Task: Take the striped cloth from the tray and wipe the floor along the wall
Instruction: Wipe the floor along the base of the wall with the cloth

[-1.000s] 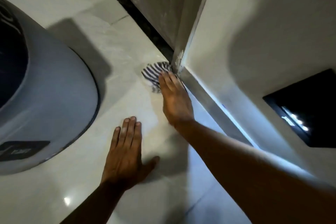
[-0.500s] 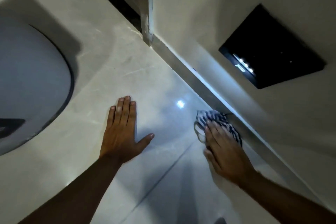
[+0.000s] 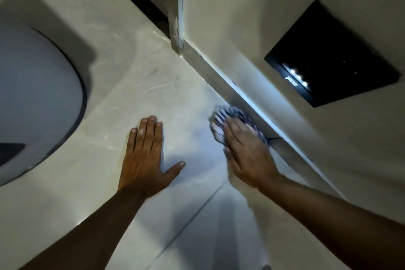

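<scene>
Head view shows us our two bare hands down on a pale tiled floor (image 3: 135, 76) beside a light wall (image 3: 230, 17). Our right hand (image 3: 245, 151) lies flat, palm down with the fingers stretched forward, pressing on the striped cloth (image 3: 221, 116); the cloth is bunched under the fingertips, its dark and white stripes blurred, and it sits on the floor just beside the grey skirting strip (image 3: 221, 76) that runs along the foot of the wall. We cannot tell whether the fingers curl into the fabric or merely press on top of it. Our left hand (image 3: 146, 160) is spread open and empty, palm flat on the tile with the thumb splayed out to the right, near the right hand yet apart from it and from the cloth. A dark grout line (image 3: 197, 208) runs across the floor between our forearms. At the left edge a large rounded white object with a dark rim (image 3: 39, 98) rests on the floor. A black square panel (image 3: 333, 57) with a few small bright lights is set in the wall above the cloth. Farther along, a wall corner (image 3: 178, 6) meets the floor.
</scene>
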A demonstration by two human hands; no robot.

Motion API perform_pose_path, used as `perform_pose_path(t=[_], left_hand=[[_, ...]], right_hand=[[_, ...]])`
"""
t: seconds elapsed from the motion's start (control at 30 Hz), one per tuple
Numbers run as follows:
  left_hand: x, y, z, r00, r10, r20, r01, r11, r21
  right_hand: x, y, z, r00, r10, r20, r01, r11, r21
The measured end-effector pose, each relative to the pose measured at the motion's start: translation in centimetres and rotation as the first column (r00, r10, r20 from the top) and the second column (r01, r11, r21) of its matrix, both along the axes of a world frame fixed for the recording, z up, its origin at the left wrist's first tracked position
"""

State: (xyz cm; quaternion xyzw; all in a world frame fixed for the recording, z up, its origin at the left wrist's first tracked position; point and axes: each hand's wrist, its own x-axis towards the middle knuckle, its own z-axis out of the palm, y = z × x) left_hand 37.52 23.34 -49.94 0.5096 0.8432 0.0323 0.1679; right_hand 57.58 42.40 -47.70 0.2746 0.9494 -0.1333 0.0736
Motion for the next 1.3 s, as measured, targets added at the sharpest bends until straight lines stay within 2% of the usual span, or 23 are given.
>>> perform_pose_path(t=[0.07, 0.13, 0.23, 0.3, 0.37, 0.43, 0.5, 0.57, 0.7, 0.8, 0.9, 0.97, 1.07, 1.2, 1.3], left_hand=[[0.0, 0.0, -0.3, 1.0, 0.012, -0.014, -0.012, 1.0, -0.003], [0.1, 0.0, -0.3, 1.0, 0.001, -0.008, -0.001, 1.0, 0.002], [-0.4, -0.2, -0.1, 1.0, -0.009, 0.011, 0.009, 1.0, 0.022], [-0.6, -0.3, -0.2, 1.0, -0.002, 0.021, 0.002, 0.999, 0.043], [-0.7, -0.4, -0.4, 1.0, 0.006, 0.021, -0.007, 0.999, 0.051], [-0.8, -0.3, -0.8, 1.0, 0.003, 0.001, -0.003, 0.998, 0.057], [-0.8, -0.3, -1.1, 1.0, -0.014, -0.024, 0.016, 0.999, 0.048], [-0.5, -0.1, -1.1, 0.999, -0.006, -0.045, 0.007, 1.0, 0.027], [0.7, 0.5, -0.7, 0.998, 0.053, -0.023, -0.052, 0.997, 0.053], [2.5, 0.7, -0.3, 0.997, 0.064, 0.03, -0.065, 0.997, 0.047], [4.9, 0.4, 0.1, 0.998, -0.006, 0.064, 0.005, 1.0, 0.016], [5.7, 0.2, 0.6, 0.996, -0.011, 0.094, 0.012, 1.0, -0.006], [5.6, -0.2, 3.0, 0.992, -0.016, 0.127, 0.017, 1.0, -0.009], [4.4, -1.6, 8.2, 0.987, 0.021, 0.162, -0.031, 0.998, 0.057], [2.2, -3.0, 12.9, 0.985, 0.077, 0.156, -0.086, 0.995, 0.054]], right_hand=[[-3.9, 1.0, -0.9, 0.998, 0.06, -0.014, -0.059, 0.997, 0.056], [-1.8, 0.2, -0.9, 0.998, 0.064, 0.002, -0.064, 0.997, 0.053], [4.3, -3.0, 0.2, 0.994, -0.107, 0.037, 0.108, 0.994, -0.021], [3.5, -2.8, 0.2, 0.99, -0.138, 0.007, 0.138, 0.988, -0.072], [-2.8, -0.4, -0.2, 0.991, -0.066, -0.113, 0.053, 0.991, -0.12], [-10.9, 1.9, -0.8, 0.986, 0.009, -0.164, -0.024, 0.996, -0.089], [-17.4, 2.2, -1.0, 0.988, -0.049, -0.144, 0.038, 0.996, -0.082], [-19.4, 1.9, -1.2, 0.99, -0.071, -0.121, 0.064, 0.996, -0.055], [-10.9, 1.8, -1.2, 0.985, 0.125, -0.116, -0.113, 0.987, 0.111], [0.4, 1.3, -0.4, 0.973, 0.232, 0.001, -0.228, 0.956, 0.185], [8.4, 0.5, 1.0, 0.946, 0.272, 0.175, -0.304, 0.932, 0.196], [9.0, 0.1, 1.5, 0.957, 0.218, 0.189, -0.25, 0.955, 0.16], [6.6, -0.4, 3.0, 0.99, 0.077, 0.116, -0.088, 0.992, 0.089], [3.9, -1.4, 7.2, 0.993, -0.07, 0.097, 0.073, 0.997, -0.033], [1.2, -2.7, 11.6, 0.991, -0.129, 0.031, 0.13, 0.989, -0.07]])
